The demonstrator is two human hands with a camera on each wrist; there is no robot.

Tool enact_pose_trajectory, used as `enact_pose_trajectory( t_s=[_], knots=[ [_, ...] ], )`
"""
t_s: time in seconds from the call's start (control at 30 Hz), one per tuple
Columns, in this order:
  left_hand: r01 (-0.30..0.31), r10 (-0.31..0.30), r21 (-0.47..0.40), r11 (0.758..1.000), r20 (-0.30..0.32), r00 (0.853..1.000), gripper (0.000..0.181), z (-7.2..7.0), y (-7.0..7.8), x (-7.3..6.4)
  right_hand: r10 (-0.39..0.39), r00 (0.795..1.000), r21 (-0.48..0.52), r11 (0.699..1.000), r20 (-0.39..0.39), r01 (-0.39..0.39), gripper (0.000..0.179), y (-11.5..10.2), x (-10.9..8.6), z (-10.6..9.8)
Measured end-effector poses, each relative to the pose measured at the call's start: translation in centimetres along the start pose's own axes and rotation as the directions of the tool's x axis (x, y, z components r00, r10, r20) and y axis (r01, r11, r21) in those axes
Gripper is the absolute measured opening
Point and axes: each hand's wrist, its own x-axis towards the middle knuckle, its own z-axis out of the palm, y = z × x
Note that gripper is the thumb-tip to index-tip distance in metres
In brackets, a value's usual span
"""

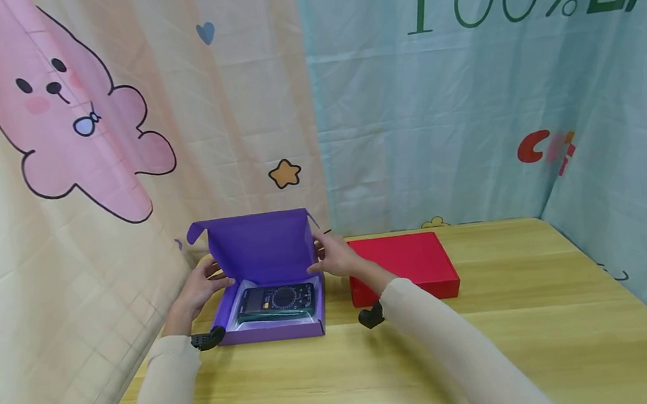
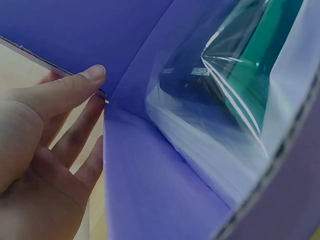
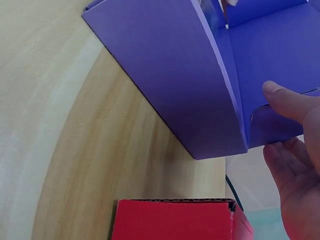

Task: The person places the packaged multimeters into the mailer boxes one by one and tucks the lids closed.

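Note:
A purple cardboard box (image 1: 274,333) stands on the table with its lid (image 1: 260,247) raised at the back. Inside lies a black and green multimeter (image 1: 286,296) in a clear plastic bag (image 2: 200,135). At the lid's left edge, near the hinge corner, my left hand (image 1: 198,287) pinches the cardboard, thumb (image 2: 92,73) on the inner face and fingers behind. My right hand (image 1: 337,256) holds the lid's right side, its thumb (image 3: 282,97) inside and the other fingers (image 3: 287,162) outside by the side flap (image 3: 272,127).
A closed red box (image 1: 401,256) sits just right of the purple one, under my right forearm. Wood-grain table (image 1: 544,311) extends to the front and right. Printed curtains (image 1: 438,119) hang behind and along both sides, close to my left arm.

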Motion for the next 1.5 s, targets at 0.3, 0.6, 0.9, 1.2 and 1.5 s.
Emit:
enact_pose_trajectory(
  t_s=[0.3,0.6,0.9,1.2,1.5],
  knots=[
    [0.028,-0.028,0.015,1.0,0.014,1.0,0.063,-0.3,-0.2,-0.6,-0.083,0.996,-0.066,0.994,0.024,0.084,0.092,0.0,-0.4,0.3],
    [0.033,-0.033,0.027,0.999,-0.004,0.999,0.052,-0.4,-0.8,-1.2,-0.245,0.969,-0.073,0.967,0.021,0.246,0.059,0.7,-0.7,0.7],
    [-0.006,0.007,-0.057,0.998,0.012,1.0,0.056,-0.6,-1.0,-1.4,-0.216,0.974,-0.128,0.967,0.066,0.222,0.054,1.1,-0.9,0.1],
    [-0.018,0.018,-0.022,1.0,0.004,1.0,0.054,-0.7,-0.7,-2.3,-0.131,0.983,-0.019,0.991,0.126,0.135,0.053,0.9,-1.4,-1.0],
    [-0.068,0.122,-0.258,0.964,0.2,0.972,0.046,-1.9,1.4,-5.0,0.015,0.971,0.277,0.957,0.237,-0.082,0.065,-0.2,-4.0,-2.7]
  ],
)
